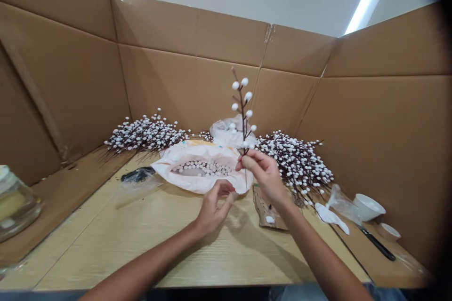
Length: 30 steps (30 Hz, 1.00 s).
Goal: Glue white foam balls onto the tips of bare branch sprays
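My right hand (264, 170) pinches the lower end of a brown artificial berry branch (243, 117), holding it upright. White foam berries sit on several of its twigs, while the tip and some twigs are bare. Just below and to the left, my left hand (216, 204) is closed, thumb and fingers brought together at the near edge of a white plastic bag (165, 179). Whatever those fingertips hold, if anything, is too small to make out. Many loose white foam berries (215, 168) show through the bag's wide opening.
Heaps of finished-looking berry branches lie left (146, 134) and right (300, 160). A torn cardboard piece (263, 211) with a white blob is near my right forearm. Farther right are a white cup (369, 207), a black-handled knife (377, 244) and a tape roll (389, 232). Cardboard walls (190, 84) enclose the table.
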### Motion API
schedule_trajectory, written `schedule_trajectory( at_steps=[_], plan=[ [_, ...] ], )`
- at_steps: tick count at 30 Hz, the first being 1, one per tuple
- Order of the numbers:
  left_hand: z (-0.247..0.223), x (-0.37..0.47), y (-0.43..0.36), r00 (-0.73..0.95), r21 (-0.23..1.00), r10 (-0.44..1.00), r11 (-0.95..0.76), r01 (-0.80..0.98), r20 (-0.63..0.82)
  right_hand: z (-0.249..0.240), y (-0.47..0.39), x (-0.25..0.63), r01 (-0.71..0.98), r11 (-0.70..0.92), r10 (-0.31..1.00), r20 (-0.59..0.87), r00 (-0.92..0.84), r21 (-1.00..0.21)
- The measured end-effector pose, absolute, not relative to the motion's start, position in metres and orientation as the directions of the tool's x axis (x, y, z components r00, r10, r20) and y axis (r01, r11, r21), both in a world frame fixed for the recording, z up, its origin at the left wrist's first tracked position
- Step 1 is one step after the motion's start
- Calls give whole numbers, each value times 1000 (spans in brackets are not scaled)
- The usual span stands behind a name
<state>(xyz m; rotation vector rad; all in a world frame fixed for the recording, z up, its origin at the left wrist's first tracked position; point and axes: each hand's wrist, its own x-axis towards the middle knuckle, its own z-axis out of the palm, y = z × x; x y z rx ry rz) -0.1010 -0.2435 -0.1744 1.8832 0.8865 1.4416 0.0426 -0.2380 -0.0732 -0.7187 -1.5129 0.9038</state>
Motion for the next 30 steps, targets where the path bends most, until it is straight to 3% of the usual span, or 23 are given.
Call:
schedule_trajectory(
  at_steps=[6,16,22,30],
  plan=[
    [-157,-136,-204,-7,731,805,-535,423,593,-10,-229,45,-179,699,697,716,-48,-692],
    [-158,-178,-165,69,494,866,-346,798,496,1,-220,54,-282,650,732,681,-17,-705],
    [-164,-180,-157,101,409,936,-242,880,336,8,-213,75,-314,650,725,688,-17,-692],
    [-149,-170,-134,206,473,969,-246,846,136,13,-213,89,-345,661,712,702,10,-666]
  ],
)
